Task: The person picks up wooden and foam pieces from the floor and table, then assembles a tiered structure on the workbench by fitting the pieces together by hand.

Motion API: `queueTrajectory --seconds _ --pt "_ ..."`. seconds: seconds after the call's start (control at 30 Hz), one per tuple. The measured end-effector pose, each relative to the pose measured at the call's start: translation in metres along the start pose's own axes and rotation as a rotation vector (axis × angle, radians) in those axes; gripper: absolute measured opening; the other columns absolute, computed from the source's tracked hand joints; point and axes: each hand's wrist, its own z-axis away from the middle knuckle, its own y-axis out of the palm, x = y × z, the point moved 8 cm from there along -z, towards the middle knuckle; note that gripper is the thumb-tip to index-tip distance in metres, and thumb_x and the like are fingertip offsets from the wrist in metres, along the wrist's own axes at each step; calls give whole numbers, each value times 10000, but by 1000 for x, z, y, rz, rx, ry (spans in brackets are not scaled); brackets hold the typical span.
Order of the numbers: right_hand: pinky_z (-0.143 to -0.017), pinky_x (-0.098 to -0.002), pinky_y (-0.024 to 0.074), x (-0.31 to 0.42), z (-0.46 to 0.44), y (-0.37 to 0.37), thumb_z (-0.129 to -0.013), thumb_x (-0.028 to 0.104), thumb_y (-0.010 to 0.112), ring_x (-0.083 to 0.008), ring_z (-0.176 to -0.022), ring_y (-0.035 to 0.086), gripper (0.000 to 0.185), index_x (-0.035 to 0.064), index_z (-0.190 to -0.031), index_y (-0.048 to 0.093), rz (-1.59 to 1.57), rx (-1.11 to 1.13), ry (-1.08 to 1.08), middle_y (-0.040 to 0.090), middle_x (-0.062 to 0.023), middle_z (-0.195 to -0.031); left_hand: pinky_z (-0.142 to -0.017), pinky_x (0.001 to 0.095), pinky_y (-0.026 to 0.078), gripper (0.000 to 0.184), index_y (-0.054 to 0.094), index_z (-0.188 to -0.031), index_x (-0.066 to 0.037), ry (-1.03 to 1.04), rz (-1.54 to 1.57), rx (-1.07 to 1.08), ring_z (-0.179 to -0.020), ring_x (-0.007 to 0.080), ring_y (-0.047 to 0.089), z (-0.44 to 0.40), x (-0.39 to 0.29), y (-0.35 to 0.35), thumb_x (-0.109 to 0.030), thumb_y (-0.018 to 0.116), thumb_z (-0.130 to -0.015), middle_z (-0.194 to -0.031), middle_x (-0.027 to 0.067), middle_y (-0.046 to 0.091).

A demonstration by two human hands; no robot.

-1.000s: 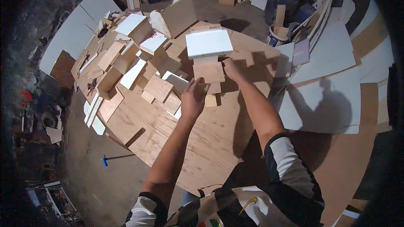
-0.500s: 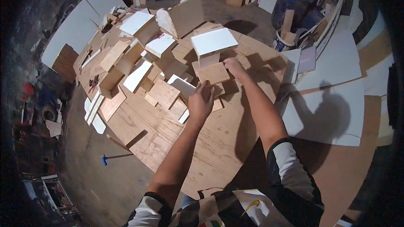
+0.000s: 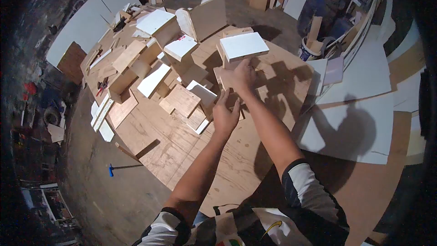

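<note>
A small wooden box-like piece with a white top panel (image 3: pixel 244 45) stands on the plywood table. My right hand (image 3: pixel 241 76) lies across its near wooden part, just below the white panel, with the fingers curled over it. Lower and to the left, my left hand (image 3: pixel 226 115) grips the near lower edge of the same piece, fingertips upward and thumb to the right. Both hands hide much of the wood between them. Left of my left hand stands another wooden piece with a white panel (image 3: pixel 201 92).
Several similar white-and-wood pieces, one with a white top (image 3: pixel 181 46), crowd the left of the plywood table (image 3: pixel 182 155). Red-handled pliers (image 3: pixel 103 85) lie at its left edge. A blue-handled tool (image 3: pixel 111 170) is beyond the edge. White sheets (image 3: pixel 350 127) lie at right.
My right hand has moved left and inward, from the piece's right side onto its near board, now covered. The white-topped piece appears slightly further right. My left hand has shifted slightly right.
</note>
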Motion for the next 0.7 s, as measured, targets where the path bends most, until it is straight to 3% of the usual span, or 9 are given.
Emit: queueTrajectory --seconds 0.13,0.2,0.27,0.4,0.47,0.5,0.57,0.7 --pt "-934 -491 477 -4 -11 12 -585 441 853 -442 -1095 598 952 -20 -1299 426 76 84 -93 609 -281 -1172 -911 372 522 475 542 -1275 63 -13 -6 98 -1068 305 671 6 -4 6 -116 693 -862 -1180 243 651" --pt "-910 -487 490 -10 -13 14 -591 376 842 -440 -1080 605 863 4 -1277 475 10 -6 -129 623 -270 -1150 -894 375 528 498 530 -1289 60 -9 -8 106 -1051 318 674 6 -8 6 -133 697 -861 -1159 243 657" --pt "-887 -472 502 -12 -22 27 -598 338 843 -437 -1077 608 794 -4 -1240 524 -152 174 -229 634 -266 -1137 -858 381 541 544 506 -1316 53 2 -13 133 -1017 344 681 9 -15 8 -167 704 -859 -1118 244 669" --pt "-880 -451 507 -8 -27 13 -587 328 854 -416 -1074 616 790 -8 -1231 543 -61 183 -237 641 -260 -1132 -828 396 547 566 504 -1330 39 -61 44 166 -964 348 692 10 -15 15 -180 715 -852 -1090 241 675" --pt "-885 -459 509 -12 -35 15 -580 339 860 -409 -1066 620 816 4 -1250 536 -201 45 -419 637 -263 -1139 -852 451 521 650 468 -1364 6 -56 37 179 -1032 407 647 11 -9 24 -160 741 -798 -1111 254 653" --pt "-885 -459 509 -8 -36 7 -580 339 860 -409 -1066 620 816 4 -1250 536 -199 44 -415 637 -263 -1139 -852 451 521 650 468 -1364 6 -56 38 183 -1032 407 647 12 -10 25 -160 741 -798 -1111 254 653" --pt "-894 -480 509 -8 -37 4 -579 353 860 -421 -1060 619 831 8 -1260 531 -30 269 -207 627 -260 -1167 -811 399 546 649 457 -1383 32 -16 13 197 -937 347 693 12 -17 27 -200 730 -841 -1062 234 678" --pt "-897 -493 512 -8 -38 7 -571 381 860 -448 -1056 614 829 10 -1240 540 4 234 -181 620 -269 -1176 -828 392 539 721 405 -1411 66 30 -12 181 -944 346 686 12 -16 29 -213 738 -836 -1058 245 672"
